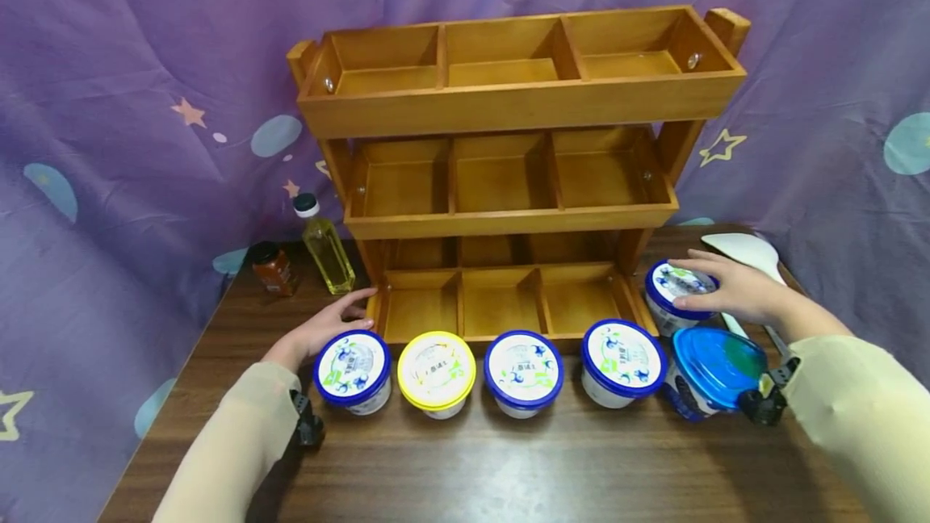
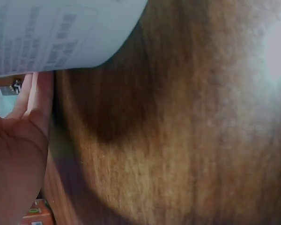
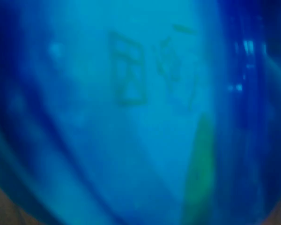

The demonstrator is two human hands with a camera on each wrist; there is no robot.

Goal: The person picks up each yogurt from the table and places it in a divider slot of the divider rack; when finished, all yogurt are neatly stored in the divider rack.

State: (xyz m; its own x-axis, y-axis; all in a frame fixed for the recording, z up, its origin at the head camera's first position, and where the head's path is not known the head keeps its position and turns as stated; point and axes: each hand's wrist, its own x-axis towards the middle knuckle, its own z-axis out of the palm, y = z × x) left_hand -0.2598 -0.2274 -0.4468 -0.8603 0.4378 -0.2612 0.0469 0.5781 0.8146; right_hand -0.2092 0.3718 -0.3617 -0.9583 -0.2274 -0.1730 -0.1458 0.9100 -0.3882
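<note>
My left hand is at the left end of the shelf's bottom tier, fingertips right at its side panel and fingers mostly straight. A blue-lidded tub stands just in front of that hand; in the left wrist view its white printed side hangs over the palm. My right hand reaches over another blue-lidded tub beside the shelf's right end, thumb and fingers spread across its lid. Below the right wrist is a larger tub with a clear blue lid, which fills the right wrist view.
The three-tier wooden shelf has divided compartments. A yellow-lidded tub and two blue-lidded tubs line its front. An oil bottle and a red-brown jar stand at left; a white ladle lies at right.
</note>
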